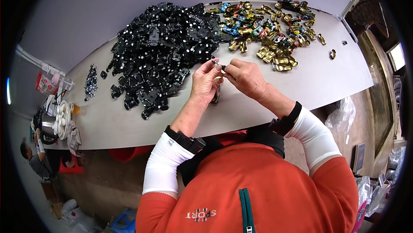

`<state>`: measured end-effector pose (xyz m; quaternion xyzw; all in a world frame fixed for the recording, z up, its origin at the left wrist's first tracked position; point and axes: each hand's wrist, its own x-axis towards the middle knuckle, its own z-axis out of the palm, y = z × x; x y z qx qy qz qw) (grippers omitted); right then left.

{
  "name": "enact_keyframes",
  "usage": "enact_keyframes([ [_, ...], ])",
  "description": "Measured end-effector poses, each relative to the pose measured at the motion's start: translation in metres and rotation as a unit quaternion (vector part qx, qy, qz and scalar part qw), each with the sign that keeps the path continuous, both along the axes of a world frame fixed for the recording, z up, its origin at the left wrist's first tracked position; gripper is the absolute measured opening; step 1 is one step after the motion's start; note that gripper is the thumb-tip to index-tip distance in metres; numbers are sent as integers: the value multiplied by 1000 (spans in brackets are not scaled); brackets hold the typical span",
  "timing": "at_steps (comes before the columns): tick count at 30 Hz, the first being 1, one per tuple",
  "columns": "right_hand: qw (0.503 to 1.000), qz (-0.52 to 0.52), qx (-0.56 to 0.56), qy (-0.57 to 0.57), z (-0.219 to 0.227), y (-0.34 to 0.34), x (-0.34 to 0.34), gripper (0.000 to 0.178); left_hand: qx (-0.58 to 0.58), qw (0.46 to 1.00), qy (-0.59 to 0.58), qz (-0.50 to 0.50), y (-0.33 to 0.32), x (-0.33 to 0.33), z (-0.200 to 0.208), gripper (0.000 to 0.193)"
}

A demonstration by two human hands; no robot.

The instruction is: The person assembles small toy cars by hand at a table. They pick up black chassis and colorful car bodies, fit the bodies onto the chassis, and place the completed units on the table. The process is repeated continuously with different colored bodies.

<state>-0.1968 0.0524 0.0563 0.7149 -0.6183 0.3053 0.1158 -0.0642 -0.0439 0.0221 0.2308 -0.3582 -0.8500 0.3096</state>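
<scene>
Over the middle of the table, my left hand [205,80] and my right hand [246,77] meet with their fingertips close together. A small silvery piece [215,62] is pinched between my left thumb and forefinger. At my right fingertips, closed in a pinch, a small dark piece [223,67] shows; most of it is covered. A narrow dark, green-edged object [216,94] shows beside my left palm; whether it is held or rests on the table I cannot tell. Black toy car chassis [165,44] are heaped just beyond my left hand. Gold and multicoloured toy car bodies [266,31] lie beyond my right hand.
Small silvery parts [91,82] form a little pile at the left of the pale table [124,130]. A kettle [48,127], white cups [64,114] and a cloth [74,137] stand at its left end. Another person [38,160] is at far left.
</scene>
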Motion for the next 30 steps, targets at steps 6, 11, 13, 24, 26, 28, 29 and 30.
enact_keyframes([
  [6, 965, 84, 4, -248, 15, -1, -4, 19, 32, 987, 97, -121, -8, 18, 2, 29],
  [11, 846, 38, 247, -471, 34, -10, -10, 13, 52, 964, 69, -250, -17, 30, 7, 35],
  [13, 790, 41, 336, -511, 32, -11, -7, 12, 45, 978, 45, -201, -15, 32, 9, 39],
  [24, 503, 161, 256, -810, 22, -44, 7, 22, -102, 977, 174, 67, -19, 27, 37, 22],
  [26, 751, 114, 209, -616, 13, -48, -11, 15, -64, 978, 192, 58, -26, 36, 32, 20],
  [28, 964, 26, 111, -241, -1, -45, -20, 15, -26, 983, 171, 60, -33, 50, 22, 22],
  [29, 986, 63, 99, -120, -7, -43, -20, 18, -9, 986, 154, 58, -34, 56, 17, 23],
  [30, 986, 64, 129, -84, -14, -40, -18, 18, 8, 989, 137, 56, -33, 61, 12, 24],
])
